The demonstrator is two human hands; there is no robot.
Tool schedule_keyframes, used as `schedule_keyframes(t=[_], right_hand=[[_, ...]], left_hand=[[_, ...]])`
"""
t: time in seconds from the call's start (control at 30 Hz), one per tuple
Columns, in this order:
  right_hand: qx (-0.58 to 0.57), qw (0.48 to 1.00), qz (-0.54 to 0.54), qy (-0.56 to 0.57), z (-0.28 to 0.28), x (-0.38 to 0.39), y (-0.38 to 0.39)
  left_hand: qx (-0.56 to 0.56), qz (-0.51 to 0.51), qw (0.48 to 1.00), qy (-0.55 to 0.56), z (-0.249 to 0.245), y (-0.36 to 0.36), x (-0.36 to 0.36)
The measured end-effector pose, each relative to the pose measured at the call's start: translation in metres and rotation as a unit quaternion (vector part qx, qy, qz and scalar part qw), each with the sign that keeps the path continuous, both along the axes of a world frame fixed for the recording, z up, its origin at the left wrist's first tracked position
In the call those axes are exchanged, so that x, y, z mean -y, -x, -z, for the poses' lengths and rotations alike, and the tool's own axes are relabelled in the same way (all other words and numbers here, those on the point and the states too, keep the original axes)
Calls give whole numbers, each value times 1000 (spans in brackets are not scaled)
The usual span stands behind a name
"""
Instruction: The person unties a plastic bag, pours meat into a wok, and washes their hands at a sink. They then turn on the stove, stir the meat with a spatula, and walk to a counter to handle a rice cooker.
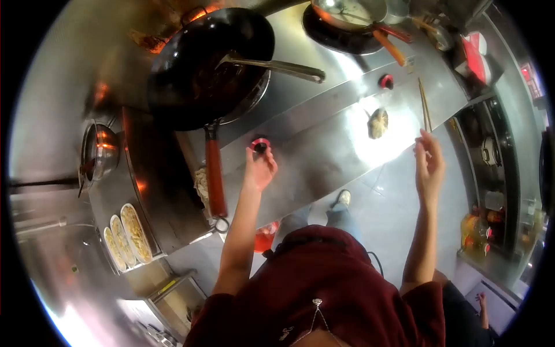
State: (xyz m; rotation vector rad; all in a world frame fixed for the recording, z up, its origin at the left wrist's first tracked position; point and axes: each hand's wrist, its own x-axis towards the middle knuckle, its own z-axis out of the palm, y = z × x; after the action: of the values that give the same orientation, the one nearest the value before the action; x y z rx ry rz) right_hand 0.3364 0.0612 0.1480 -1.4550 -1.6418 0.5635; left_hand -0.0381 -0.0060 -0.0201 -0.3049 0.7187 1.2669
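My left hand (261, 172) reaches to the front of the stove, thumb and fingertips on either side of a red-and-black stove knob (261, 143). Above it, a large black wok (202, 75) sits over the burner with a metal ladle (283, 67) resting inside; its wooden handle (214, 173) points toward me. My right hand (430, 165) is over the counter's right edge, fingers slightly bent and apart. Just beyond its fingertips lies a pair of chopsticks (424, 104). A crumpled pale cloth (378, 123) lies on the steel counter left of the chopsticks.
Orange flame (199, 13) shows behind the wok. A second pan (350, 14) with wooden handles stands at the back right, near another red knob (386, 81). At left are a metal bowl (103, 147) and oval dishes of food (136, 232). Bottles (475, 231) stand on the right.
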Motion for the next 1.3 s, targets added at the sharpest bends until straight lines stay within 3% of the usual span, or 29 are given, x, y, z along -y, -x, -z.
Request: schedule_keyframes(t=[0.07, 0.13, 0.27, 0.47, 1.0, 1.2, 1.3], right_hand=[[14, 1000, -16, -2, 5, 5, -24], [6, 1000, -19, 16, 14, 13, -53], [-2, 999, 14, 31, 30, 29, -108], [-9, 998, 40, 50, 36, 32, -153], [-13, 998, 39, 55, 34, 31, -134], [-12, 997, 45, 58, 41, 36, -127], [-14, 996, 57, 67, 41, 39, -123]], left_hand=[[-2, -73, 997, -27, 36, 2, -6], [-27, -147, 989, -2, 36, -8, -13], [-139, -183, 971, 60, 40, -8, -24], [-158, -214, 953, 145, 38, -5, -35], [-72, -271, 944, 174, 36, -5, -45], [-35, -249, 960, 120, 47, 4, -43], [-70, -256, 954, 142, 45, -2, -42]])
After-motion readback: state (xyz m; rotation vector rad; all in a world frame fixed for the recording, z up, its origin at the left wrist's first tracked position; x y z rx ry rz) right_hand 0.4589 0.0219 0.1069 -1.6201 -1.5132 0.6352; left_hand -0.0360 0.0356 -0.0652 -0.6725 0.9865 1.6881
